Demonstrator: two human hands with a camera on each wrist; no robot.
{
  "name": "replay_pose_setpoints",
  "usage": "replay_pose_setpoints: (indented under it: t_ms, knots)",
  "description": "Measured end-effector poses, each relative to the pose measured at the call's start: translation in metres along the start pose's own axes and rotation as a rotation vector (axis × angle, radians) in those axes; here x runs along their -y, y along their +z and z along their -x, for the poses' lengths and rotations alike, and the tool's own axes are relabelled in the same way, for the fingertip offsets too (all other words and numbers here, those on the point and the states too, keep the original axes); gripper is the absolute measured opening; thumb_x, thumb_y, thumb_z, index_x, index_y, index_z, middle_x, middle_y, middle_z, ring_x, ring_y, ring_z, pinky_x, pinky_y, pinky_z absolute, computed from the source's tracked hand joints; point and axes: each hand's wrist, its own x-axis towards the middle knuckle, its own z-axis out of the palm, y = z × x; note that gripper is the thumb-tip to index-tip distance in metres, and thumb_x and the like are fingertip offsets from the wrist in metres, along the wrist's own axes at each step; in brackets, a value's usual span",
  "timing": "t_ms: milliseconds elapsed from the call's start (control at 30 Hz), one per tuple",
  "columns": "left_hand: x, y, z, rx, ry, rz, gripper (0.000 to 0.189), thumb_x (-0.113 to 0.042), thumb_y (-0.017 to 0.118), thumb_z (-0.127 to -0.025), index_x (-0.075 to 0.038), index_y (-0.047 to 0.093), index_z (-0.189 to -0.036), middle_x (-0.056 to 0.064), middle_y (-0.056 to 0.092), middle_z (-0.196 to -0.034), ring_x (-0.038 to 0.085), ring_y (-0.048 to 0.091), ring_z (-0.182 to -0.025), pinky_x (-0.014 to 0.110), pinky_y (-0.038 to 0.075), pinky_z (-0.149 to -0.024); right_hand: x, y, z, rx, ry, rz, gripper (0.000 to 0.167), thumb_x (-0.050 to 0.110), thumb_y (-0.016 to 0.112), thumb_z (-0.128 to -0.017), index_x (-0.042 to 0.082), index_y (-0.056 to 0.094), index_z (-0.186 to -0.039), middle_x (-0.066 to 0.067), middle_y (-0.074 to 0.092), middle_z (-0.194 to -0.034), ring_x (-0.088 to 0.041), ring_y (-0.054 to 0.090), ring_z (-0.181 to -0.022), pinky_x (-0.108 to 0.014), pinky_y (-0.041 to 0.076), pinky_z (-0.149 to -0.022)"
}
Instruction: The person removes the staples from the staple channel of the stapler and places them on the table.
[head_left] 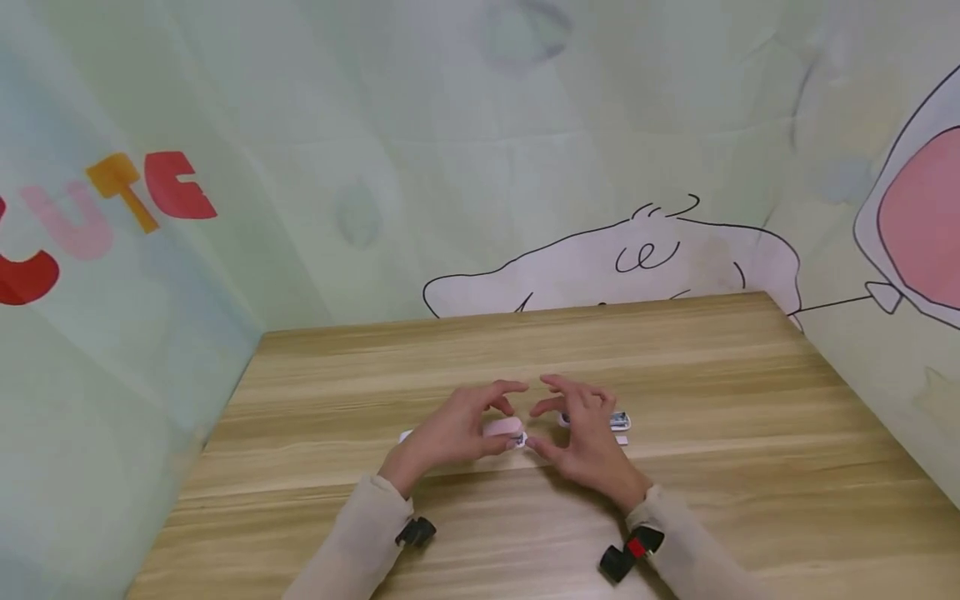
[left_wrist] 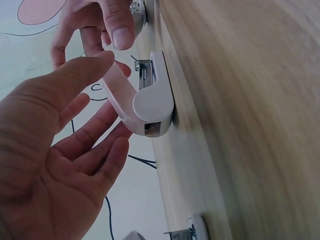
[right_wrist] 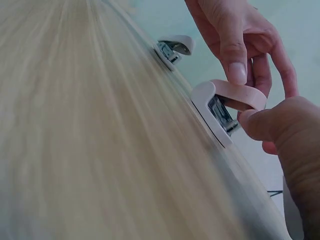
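A pink-and-white stapler [head_left: 504, 427] rests on the table between the hands, its pink cover [right_wrist: 240, 93] raised from the white base [left_wrist: 155, 100] and the metal staple channel [right_wrist: 220, 112] exposed. My left hand [head_left: 450, 425] pinches the cover, the thumb on its near side and fingers behind, the index finger lifted. Opposite it, my right hand [head_left: 588, 442] has its thumb tip at the free end of the cover, while its other fingers arch above, apart from the thumb.
Partly behind the right hand lies another opened stapler [head_left: 621, 420], with a small pale piece [head_left: 622, 440] in front of it. One more opened stapler [right_wrist: 172, 50] sits to the left, mostly hidden by the left hand in the head view. A printed curtain [head_left: 375, 167] hangs around the wooden table [head_left: 337, 358].
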Motion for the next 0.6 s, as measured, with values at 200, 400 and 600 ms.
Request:
replay_pose_setpoints:
  t_ms: [200,400,600]
  knots:
    - [-0.0010,0.0020,0.0002,-0.013,0.002,-0.022,0.067,-0.013,0.083,-0.095,-0.021,0.054,-0.155,0.002,0.078,-0.115,0.015,0.066,-0.095,0.042,0.055,-0.102,0.0052,0.0034,-0.0024,0.058,0.008,0.049,0.091,0.022,0.094,-0.080,0.007,0.042,-0.152,0.006,0.083,-0.109,-0.032,0.055,-0.134,-0.059,0.019,-0.112]
    - [-0.0005,0.0052,-0.0001,-0.041,0.032,0.016,0.065,-0.008,0.081,-0.095,-0.015,0.054,-0.153,0.003,0.080,-0.111,0.017,0.073,-0.106,0.046,0.059,-0.104,0.0072,0.0032,-0.0025,0.074,0.034,0.046,0.091,0.018,0.097,-0.078,0.009,0.044,-0.152,0.006,0.084,-0.102,-0.025,0.061,-0.127,-0.056,0.020,-0.111]
    - [-0.0022,0.0082,-0.0002,-0.068,0.048,0.031,0.064,-0.005,0.081,-0.094,-0.013,0.055,-0.152,0.004,0.080,-0.109,0.018,0.075,-0.103,0.042,0.062,-0.098,0.0046,0.0047,-0.0016,0.039,0.044,0.006,0.090,0.013,0.099,-0.074,0.010,0.048,-0.149,0.008,0.084,-0.095,-0.023,0.067,-0.122,-0.053,0.021,-0.107]
